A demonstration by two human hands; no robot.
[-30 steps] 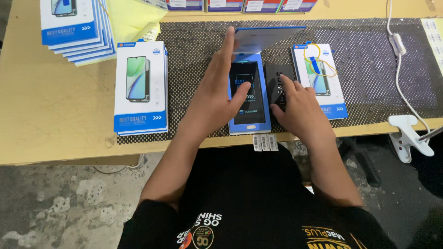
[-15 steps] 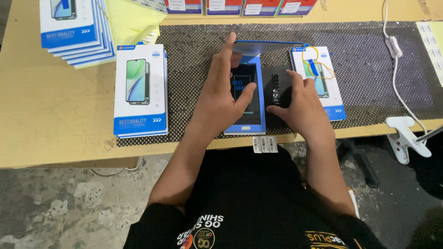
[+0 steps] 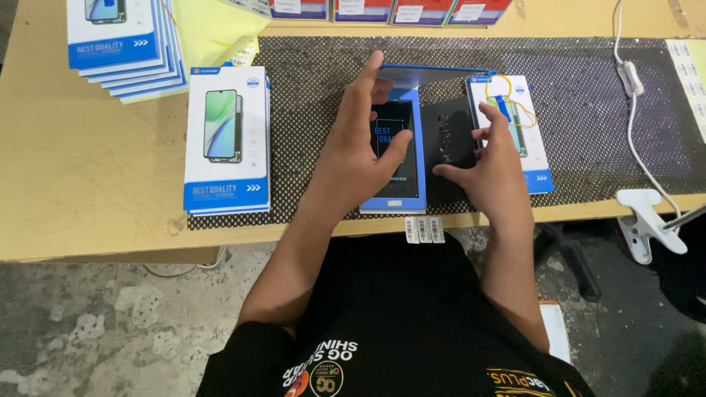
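Left hand (image 3: 353,151) gripping raised lid (image 3: 423,73) of open blue box (image 3: 393,158), fingertips at lid edge, thumb lying across dark screen inside. Right hand (image 3: 489,165) resting open, fingers spread, pressing black phone panel (image 3: 447,140) just beside box. All sitting on dotted black mat (image 3: 588,95) on desk (image 3: 88,191). Stack of white boxes (image 3: 226,143) lying left of mat centre.

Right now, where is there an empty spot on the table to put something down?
The black mesh mat is bare between the boxed screen with the yellow loop and the white cable. The wood is bare left of the white and blue box. It is crowded in the middle, where the left hand and right hand work at the open blue box.
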